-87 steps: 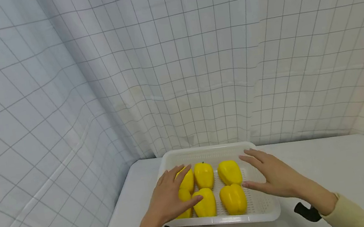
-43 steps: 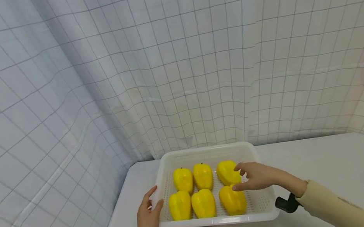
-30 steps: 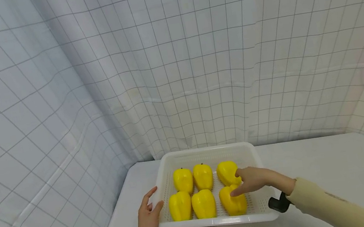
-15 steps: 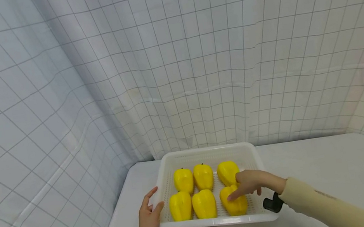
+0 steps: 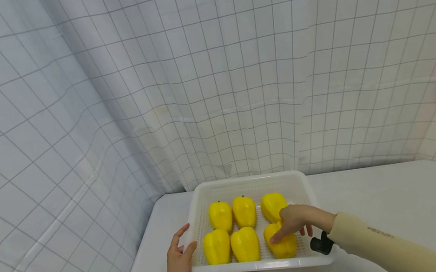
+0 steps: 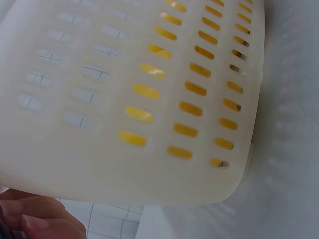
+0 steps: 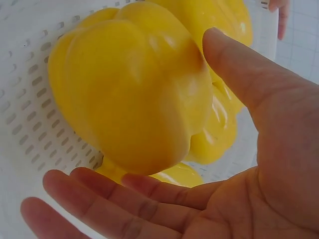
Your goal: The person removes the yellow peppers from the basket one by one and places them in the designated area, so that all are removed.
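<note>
Head view: right hand [image 5: 294, 221] fingers spread over near-right yellow bell pepper [image 5: 282, 245], touching, not clamped; left hand [image 5: 179, 264] grips white basket [image 5: 250, 181] left rim.

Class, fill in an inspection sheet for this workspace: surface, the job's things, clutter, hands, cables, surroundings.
Surface: white table, the basket near its left edge.
Job's things: white slotted basket holding six yellow peppers in two rows of three; the near right pepper is under the right hand.
Clutter: nothing seen.
Hands: left hand holds the basket's near left rim, thumb over the edge; right hand cups the near right pepper, fingers relaxed, not closed round it.
Cables: nothing seen; a black wrist mount shows below the right wrist.
Surroundings: white grid-lined curtain behind and to both sides.
</note>
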`<state>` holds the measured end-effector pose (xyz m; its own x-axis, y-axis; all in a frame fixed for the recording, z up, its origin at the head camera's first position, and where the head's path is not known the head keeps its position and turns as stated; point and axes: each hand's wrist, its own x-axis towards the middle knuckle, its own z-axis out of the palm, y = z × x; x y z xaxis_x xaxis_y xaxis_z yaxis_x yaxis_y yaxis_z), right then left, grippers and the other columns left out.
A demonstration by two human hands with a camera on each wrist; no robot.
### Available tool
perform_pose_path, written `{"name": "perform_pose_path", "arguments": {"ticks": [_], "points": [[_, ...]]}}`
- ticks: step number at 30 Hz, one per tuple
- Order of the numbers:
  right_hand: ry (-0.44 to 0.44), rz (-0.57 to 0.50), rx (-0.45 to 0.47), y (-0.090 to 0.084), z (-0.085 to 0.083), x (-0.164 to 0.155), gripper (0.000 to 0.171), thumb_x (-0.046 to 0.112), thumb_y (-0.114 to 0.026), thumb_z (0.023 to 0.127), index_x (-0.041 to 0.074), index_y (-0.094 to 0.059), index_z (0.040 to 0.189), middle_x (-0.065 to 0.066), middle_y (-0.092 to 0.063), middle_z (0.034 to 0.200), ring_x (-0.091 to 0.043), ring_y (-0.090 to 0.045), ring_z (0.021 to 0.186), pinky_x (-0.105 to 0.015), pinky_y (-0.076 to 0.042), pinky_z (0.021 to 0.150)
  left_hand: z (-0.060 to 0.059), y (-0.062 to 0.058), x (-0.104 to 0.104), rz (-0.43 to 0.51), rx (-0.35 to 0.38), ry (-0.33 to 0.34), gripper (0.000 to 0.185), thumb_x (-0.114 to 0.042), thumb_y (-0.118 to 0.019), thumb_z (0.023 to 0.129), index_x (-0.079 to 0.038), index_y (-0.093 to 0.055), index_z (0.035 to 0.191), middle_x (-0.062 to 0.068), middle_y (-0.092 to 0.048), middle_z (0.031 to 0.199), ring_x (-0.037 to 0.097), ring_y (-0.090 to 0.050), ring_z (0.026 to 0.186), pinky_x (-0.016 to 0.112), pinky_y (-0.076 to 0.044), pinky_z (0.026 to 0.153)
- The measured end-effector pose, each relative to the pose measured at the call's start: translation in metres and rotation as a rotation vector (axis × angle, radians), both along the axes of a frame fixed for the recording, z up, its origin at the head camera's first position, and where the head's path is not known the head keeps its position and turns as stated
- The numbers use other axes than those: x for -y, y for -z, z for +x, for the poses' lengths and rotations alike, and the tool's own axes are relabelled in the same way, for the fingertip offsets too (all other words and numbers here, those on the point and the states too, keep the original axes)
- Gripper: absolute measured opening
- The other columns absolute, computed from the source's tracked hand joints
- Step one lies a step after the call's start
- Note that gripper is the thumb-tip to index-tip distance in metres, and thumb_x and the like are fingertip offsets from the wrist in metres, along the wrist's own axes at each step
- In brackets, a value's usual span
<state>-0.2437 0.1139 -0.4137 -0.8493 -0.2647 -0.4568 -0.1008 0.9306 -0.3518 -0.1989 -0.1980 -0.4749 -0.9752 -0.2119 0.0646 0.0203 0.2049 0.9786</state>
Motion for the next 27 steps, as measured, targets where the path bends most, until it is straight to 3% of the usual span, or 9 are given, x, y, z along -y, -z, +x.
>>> {"name": "perform_pose_path", "arguments": {"ticks": [13,27], "points": [[0.008,-0.003,0.029,0.0002,0.0009,0.0044,0.058,0.057,-0.072,0.074,0.004,-0.059,0.093,-0.008,-0.057,0.074,-0.027,-0.063,0.063,-0.039,-0.054,0.055,0.0001,0.0009,0.0002,-0.019,0.007,-0.008,0.047,-0.005,-0.057,0.091,-0.010,-0.048,0.136,0.026,-0.064,0.103,0.027,-0.067,0.075,0.035,-0.055,0.062],[0.021,-0.063,0.025,0.0045,-0.0006,0.0033,0.056,0.054,-0.073,0.073,0.004,-0.059,0.093,-0.007,-0.057,0.076,-0.024,-0.062,0.062,-0.039,-0.054,0.056,-0.0015,0.0016,-0.0006,-0.003,0.015,-0.014,0.047,-0.004,-0.057,0.091,-0.012,-0.049,0.136,0.025,-0.065,0.104,0.028,-0.067,0.076,0.034,-0.055,0.062]]}}
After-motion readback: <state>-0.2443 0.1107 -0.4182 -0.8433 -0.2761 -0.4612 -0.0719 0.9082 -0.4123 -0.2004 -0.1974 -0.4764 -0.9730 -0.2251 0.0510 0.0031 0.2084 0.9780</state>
